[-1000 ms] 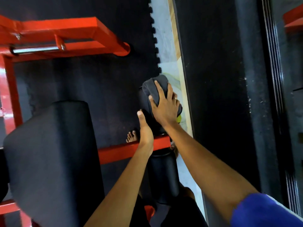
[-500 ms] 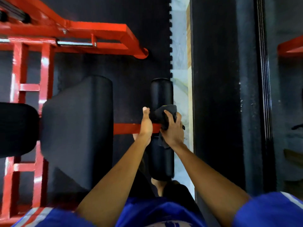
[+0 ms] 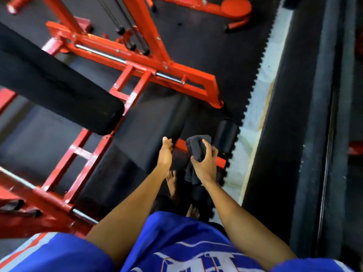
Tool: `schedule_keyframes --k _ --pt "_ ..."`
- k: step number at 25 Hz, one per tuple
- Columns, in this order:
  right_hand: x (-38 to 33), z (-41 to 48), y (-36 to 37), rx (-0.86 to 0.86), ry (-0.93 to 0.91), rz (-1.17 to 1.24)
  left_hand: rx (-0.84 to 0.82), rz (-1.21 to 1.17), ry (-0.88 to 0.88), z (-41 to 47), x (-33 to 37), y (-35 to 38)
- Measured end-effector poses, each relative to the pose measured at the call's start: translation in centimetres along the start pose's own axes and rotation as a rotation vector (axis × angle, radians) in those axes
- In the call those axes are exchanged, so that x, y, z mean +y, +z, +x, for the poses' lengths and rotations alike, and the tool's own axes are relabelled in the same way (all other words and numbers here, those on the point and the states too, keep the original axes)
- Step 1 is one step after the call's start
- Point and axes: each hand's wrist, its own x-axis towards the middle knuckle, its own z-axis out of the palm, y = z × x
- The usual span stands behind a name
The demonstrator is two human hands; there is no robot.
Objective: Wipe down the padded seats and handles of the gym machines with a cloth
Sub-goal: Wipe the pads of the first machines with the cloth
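Just beyond the right hand (image 3: pixel 205 166), up and slightly to its outer side, the black roller (image 3: pixel 225 135) shows its far half. Its long axis runs away from the person, leaning a little rightward. A dark length below the right wrist looks like its near half, though the arm covers the join.

The right hand grips the dark cloth (image 3: pixel 196 147), fingers curled round a bunched wad, with a loose tail hanging under the palm. The cloth sits beside the roller's inner side; I can't tell whether it touches the padding.

The left hand (image 3: pixel 164 154) is edge-on, thumb up, against the near right corner of the seat (image 3: pixel 145 134). Its fingers are mostly hidden behind the hand, so whether they curl over the edge or lie straight I can't tell. A red crossbar (image 3: pixel 180 144) passes between the two hands towards the roller.

My judgement is that roller wiping is the step in hand and that the right hand, nearer and already loaded, should do it. The stroke should follow the roller's length, outward from the hand. The seat lies directly ahead of the left hand and inward of the right, so it's a short cross-reach for the cloth. The long back pad (image 3: pixel 59 83) lies well off to the left, beyond the left hand.
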Motion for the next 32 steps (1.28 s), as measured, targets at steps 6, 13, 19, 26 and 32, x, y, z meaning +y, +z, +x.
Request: schedule_keyframes --k 6,13,19,26,32 --pt "-7.7 -3.5 5.2 -0.157 -0.147 0.024 0.105 -0.159 0.026 -2.4 2.2 -8.5" --pt "-15.7 -3.7 13.9 -0.274 -0.136 0.023 0.184 -0.254 0.0 -3.5 4.6 -17.5" --pt "-22.9 -2.2 22.6 -0.308 -0.076 0.042 0.257 -0.222 0.051 1.4 8.1 -28.3" --pt "-32.3 -0.4 31.4 -0.268 -0.054 0.217 0.335 -0.174 0.148 4.7 13.1 -38.1" --pt "-41.7 3.5 37.5 -0.215 -0.138 0.211 0.419 -0.266 0.232 8.8 19.9 -46.0"
